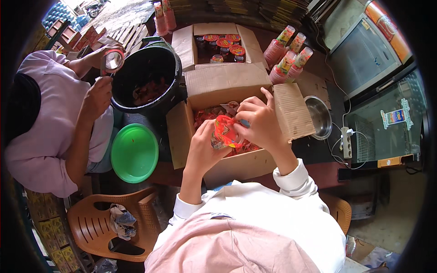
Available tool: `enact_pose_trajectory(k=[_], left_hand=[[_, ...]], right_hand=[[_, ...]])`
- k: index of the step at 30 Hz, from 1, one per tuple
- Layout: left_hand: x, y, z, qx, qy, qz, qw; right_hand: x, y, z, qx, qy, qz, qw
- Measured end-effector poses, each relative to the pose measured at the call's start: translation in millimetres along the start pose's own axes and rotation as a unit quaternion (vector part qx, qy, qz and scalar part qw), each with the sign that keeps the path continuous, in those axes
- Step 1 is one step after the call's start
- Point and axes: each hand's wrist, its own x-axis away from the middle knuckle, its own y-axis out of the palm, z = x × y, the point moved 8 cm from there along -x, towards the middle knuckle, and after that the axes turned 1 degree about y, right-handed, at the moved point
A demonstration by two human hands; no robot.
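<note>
Both hands up over open box (214, 164), w/ small jar (224, 134) between them, just above box contents. Left hand (202, 148) wrapped round jar from left & below, fingers closed on it. Right hand (257, 123) closed too, pinching red-orange wrapper (226, 127) at jar top; can't tell if gripping jar itself. Jar tilted, partly hidden by fingers. Box full of red packets (205, 114), flaps open, right flap (291, 111) sticking out to right.

Second box (218, 43) behind, well apart from hands, holding jars w/ red lids (225, 43). Stacks of pink cups (287, 57) just right of that box. Steel bowl (318, 117) right of near box flap. Power strip (347, 142) w/ cables further right, near glass-front cabinet (364, 59).

Black bucket (145, 79) left of boxes, dark scraps inside. Green lid (134, 152) below bucket. Co-worker in pale pink top at left: two hands (98, 95) holding clear jar (113, 61) over bucket rim. Brown plastic chair (111, 223) lower left, crumpled cloth (120, 220) on seat.
</note>
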Motion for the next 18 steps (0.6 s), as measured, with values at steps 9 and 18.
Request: enact_pose_trajectory(k=[9, 18], left_hand=[[-0.9, -0.5, -1.0, 0.024, -0.081, 0.049, 0.995], [-2.8, -6.4, -2.7, 0.067, -0.036, 0.047, 0.996]], right_hand=[[4.8, 0.1, -13.7, 0.05, -0.034, 0.061, 0.996], [1.2, -0.2, 10.4, -0.051, -0.03, 0.02, 0.998]])
